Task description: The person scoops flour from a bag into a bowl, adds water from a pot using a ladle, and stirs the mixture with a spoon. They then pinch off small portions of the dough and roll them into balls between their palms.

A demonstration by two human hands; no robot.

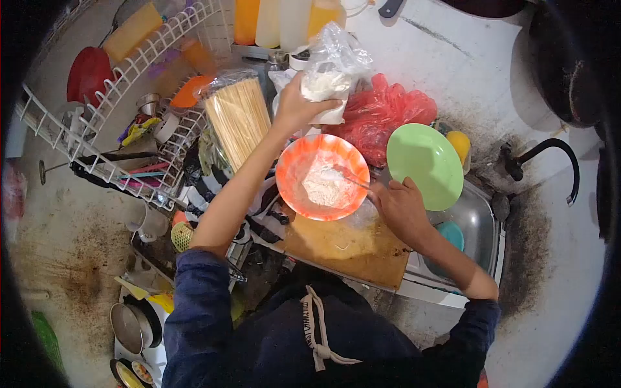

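My left hand (301, 107) is closed around a clear plastic bag of white flour (328, 85), held up just beyond the bowl. An orange-and-white bowl (289, 194) with white powder (323, 184) inside stands on a wooden board (317, 249). In my right hand (400, 208) is the handle of a spoon (358, 179), which slants into the bowl; its tip lies at the powder and is hard to make out. Right beside that hand is a light green plate (425, 166).
A metal sink (479, 226) with a teal bowl (451, 236) and a black faucet (550, 150) lies right. Red plastic bags (388, 110) sit behind the bowl. Left are a pack of thin sticks (237, 119) and a white dish rack (139, 71); several bottles (294, 24) stand at the back.
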